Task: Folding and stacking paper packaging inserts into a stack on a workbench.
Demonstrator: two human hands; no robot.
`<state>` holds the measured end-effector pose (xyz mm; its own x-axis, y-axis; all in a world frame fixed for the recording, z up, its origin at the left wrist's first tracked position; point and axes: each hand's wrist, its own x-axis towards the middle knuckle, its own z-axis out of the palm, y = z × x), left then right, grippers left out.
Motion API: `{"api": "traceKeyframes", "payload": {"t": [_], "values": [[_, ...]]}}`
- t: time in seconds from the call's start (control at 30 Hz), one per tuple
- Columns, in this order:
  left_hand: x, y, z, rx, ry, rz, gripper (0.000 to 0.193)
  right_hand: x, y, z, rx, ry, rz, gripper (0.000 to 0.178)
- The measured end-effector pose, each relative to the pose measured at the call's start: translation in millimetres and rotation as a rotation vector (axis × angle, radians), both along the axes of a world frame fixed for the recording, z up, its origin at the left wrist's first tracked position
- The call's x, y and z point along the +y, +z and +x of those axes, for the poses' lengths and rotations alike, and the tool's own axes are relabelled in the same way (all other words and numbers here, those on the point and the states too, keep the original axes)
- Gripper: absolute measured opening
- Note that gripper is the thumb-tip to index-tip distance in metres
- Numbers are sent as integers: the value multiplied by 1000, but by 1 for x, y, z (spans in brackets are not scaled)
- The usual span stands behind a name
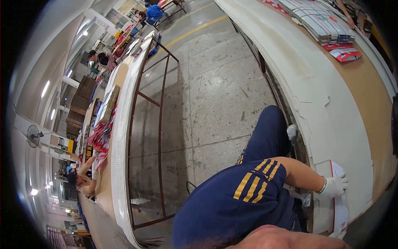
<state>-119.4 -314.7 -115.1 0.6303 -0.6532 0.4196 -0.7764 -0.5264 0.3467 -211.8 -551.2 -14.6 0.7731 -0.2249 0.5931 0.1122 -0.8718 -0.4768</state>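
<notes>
My left hand (335,185), in a white glove, is at the right of the view over the work table. Its bent fingers grip the edge of a white paper piece with red edges (340,209). This narrow piece lies lengthwise near the table's near edge and looks folded; its print is not readable. My right hand (339,233), also gloved in white, shows only in part at the lower edge, by the other end of the piece. Its fingers are too hidden to read. Under the piece lies a pale board surface (331,137) with torn edges.
Tied stacks of white printed sheets (319,18) and red-and-white pieces (343,53) lie farther along my table, by another person's arm (350,20). Across a concrete aisle (215,87), a metal-framed table (120,153) carries red bundles (100,135); a co-worker (85,178) works there.
</notes>
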Motion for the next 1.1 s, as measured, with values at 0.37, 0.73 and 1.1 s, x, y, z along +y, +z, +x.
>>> {"api": "traceKeyframes", "payload": {"t": [0.37,0.73,1.1], "values": [[-8,32,17,-55,148,-3,42,18,-129,17,160,-16,-168,47],[12,47,-3,-211,19,-76,24,161,-26,30,325,-314,822,36],[55,20,23,76,183,105,32,142,-34,84,5,390,-405,44]]}}
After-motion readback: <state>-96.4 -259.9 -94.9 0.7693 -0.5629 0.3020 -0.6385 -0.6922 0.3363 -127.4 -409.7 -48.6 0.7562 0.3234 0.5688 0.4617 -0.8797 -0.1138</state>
